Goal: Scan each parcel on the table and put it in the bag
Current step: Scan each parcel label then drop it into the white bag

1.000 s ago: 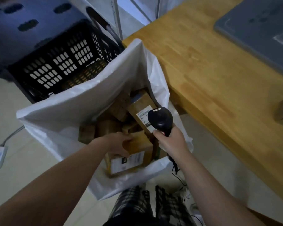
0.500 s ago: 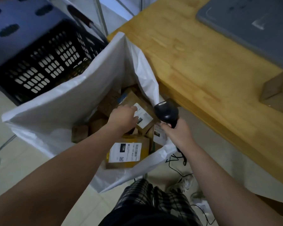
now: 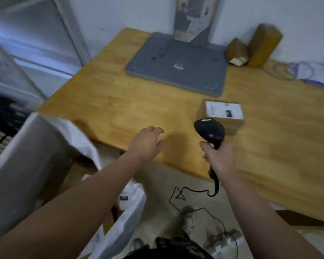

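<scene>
A brown cardboard parcel (image 3: 221,116) with a white label on top lies on the wooden table (image 3: 120,101), just beyond the scanner. My right hand (image 3: 218,158) grips the black corded barcode scanner (image 3: 209,130) by its handle, head pointing toward that parcel. My left hand (image 3: 145,143) hovers empty over the table's front edge, fingers loosely curled. The white bag (image 3: 36,157) stands open at lower left beside the table, with labelled parcels partly visible inside. Two more brown parcels, a small one (image 3: 237,51) and a tall one (image 3: 264,45), stand at the far wall.
A grey flat scale platform (image 3: 178,62) with an upright post sits at the back of the table. Coiled cables (image 3: 295,70) lie at the far right. A black crate (image 3: 0,128) is left of the bag. The scanner's cord (image 3: 191,195) trails over the floor.
My left hand has let go of the parcel in the bag and come up over the table edge. The view swung from the bag to the table; the scanner rose toward the labelled parcel.
</scene>
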The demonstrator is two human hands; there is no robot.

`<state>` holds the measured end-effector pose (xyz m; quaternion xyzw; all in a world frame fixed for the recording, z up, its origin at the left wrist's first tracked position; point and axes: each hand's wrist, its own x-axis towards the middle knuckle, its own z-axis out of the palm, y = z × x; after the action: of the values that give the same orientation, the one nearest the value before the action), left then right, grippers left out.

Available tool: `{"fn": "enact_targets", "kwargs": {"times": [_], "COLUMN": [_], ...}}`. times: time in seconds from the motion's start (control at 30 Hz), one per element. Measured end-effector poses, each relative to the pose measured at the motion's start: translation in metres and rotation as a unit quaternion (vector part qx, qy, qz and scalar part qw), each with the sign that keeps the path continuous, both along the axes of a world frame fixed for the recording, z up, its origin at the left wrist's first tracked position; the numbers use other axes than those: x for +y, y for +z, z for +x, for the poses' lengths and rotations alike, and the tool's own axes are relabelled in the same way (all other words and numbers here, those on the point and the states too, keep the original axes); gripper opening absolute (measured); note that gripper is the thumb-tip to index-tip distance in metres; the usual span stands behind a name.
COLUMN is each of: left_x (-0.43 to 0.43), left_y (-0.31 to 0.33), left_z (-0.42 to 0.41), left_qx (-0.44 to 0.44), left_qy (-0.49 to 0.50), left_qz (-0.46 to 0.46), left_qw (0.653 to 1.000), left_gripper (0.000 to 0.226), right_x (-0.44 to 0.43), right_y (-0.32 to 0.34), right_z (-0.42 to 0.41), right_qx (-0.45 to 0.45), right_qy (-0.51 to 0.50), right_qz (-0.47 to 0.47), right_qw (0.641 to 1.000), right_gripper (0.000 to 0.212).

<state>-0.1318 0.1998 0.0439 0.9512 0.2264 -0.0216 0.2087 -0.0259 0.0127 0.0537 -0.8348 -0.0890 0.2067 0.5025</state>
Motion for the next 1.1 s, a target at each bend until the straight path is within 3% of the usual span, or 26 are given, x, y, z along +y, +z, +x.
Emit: {"fn": "enact_targets", "kwargs": {"times": [0.27,0.37,0.5,0.57,0.63,0.83,0.97,1.1], "left_x": [-0.051,-0.058,-0.054,-0.046,-0.035,-0.002,-0.002,-0.005], "left_y": [0.018,0.012,0.005,0.001,-0.005,-0.010,-0.017,-0.030], "left_z": [0.148,0.181,0.216,0.229,0.237,0.242,0.230,0.212], "left_qx": [-0.034,-0.026,0.087,0.152,0.182,0.092,-0.030,-0.115], "left_qy": [-0.060,-0.046,-0.054,-0.066,-0.092,-0.145,-0.041,0.089], "left_qz": [0.013,-0.005,0.029,0.049,0.052,-0.074,-0.068,-0.113], "left_qw": [0.998,0.999,0.994,0.985,0.977,0.982,0.996,0.983], "left_gripper": [0.049,0.066,0.110,0.115,0.102,0.058,0.064,0.056], "right_x": [-0.054,-0.068,-0.081,-0.083,-0.080,-0.064,-0.052,-0.036], "right_y": [0.018,0.017,0.017,0.016,0.015,0.022,0.032,0.034], "right_z": [0.110,0.135,0.160,0.167,0.172,0.181,0.183,0.181], "right_qx": [-0.011,-0.012,-0.010,-0.010,-0.010,-0.026,-0.028,-0.016], "right_qy": [-0.088,-0.096,-0.077,-0.059,-0.038,0.060,0.079,0.086], "right_qz": [0.017,0.014,-0.004,-0.014,-0.028,-0.092,-0.097,-0.086], "right_qw": [0.996,0.995,0.997,0.998,0.999,0.994,0.992,0.992], "right_gripper": [0.023,0.027,0.019,0.018,0.016,0.011,0.023,0.025]}}
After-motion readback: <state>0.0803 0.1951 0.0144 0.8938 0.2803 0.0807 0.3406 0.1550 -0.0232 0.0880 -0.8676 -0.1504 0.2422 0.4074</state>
